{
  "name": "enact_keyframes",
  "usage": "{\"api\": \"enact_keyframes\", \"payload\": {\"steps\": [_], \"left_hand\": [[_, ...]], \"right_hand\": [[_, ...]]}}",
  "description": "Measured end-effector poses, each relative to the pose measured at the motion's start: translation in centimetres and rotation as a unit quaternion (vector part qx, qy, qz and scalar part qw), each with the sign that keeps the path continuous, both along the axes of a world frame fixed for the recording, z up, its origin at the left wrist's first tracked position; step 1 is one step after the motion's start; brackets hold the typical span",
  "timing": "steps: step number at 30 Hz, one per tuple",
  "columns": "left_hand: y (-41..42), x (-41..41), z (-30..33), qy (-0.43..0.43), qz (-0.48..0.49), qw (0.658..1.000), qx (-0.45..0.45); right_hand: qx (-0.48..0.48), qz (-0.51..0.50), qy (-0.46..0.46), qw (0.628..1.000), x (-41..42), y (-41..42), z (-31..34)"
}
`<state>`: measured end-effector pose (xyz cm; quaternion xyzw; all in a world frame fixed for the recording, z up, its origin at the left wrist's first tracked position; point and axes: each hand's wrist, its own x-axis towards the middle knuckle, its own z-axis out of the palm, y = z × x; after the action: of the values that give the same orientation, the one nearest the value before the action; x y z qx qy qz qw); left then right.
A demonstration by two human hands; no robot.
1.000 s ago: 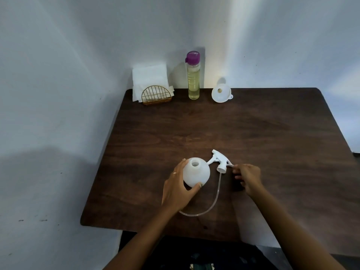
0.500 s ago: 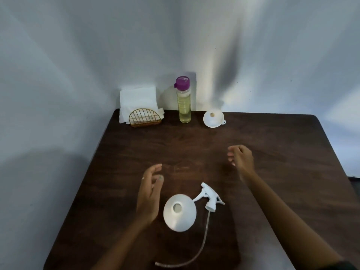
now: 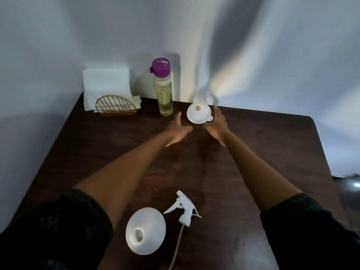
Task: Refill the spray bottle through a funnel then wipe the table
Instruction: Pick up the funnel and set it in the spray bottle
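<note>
Nearest, the round white spray bottle (image 3: pixel 145 233) stands open-necked on the dark wooden desk (image 3: pixel 253 152), its white trigger head (image 3: pixel 184 211) lying just beside it with a clear tube trailing off. Farther out, both arms reach to the small white funnel (image 3: pixel 198 113): the left hand (image 3: pixel 178 131) and right hand (image 3: pixel 217 126) flank it, fingers straight, gripping nothing. Left of the funnel stands a purple-capped bottle (image 3: pixel 164 90) of yellowish liquid.

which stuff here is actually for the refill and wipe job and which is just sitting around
For the job:
spray bottle, open
trigger sprayer, lying beside it
funnel, between both hands
refill bottle, purple cap
paper napkins, for wiping
table

Just there:
gold wire holder, holding the napkins
</note>
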<state>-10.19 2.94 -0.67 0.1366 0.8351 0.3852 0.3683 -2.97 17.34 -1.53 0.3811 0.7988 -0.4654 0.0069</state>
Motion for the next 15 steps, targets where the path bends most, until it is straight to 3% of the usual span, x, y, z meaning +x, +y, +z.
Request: {"api": "enact_keyframes", "payload": {"steps": [5, 10, 15], "left_hand": [[3.0, -1.1, -0.2, -0.023, -0.013, 1.000, 0.002], [2.1, -0.2, -0.1, -0.040, 0.028, 0.999, 0.021], [-2.5, 2.9, 2.6, -0.005, 0.032, 0.997, 0.068]], "right_hand": [[0.004, 0.042, -0.022, 0.999, -1.1, -0.6, 0.2], [0.034, 0.000, 0.008, 0.999, 0.5, -2.3, 0.9], [0.046, -0.009, 0.135, 0.990, 3.7, -5.2, 2.0]]}}
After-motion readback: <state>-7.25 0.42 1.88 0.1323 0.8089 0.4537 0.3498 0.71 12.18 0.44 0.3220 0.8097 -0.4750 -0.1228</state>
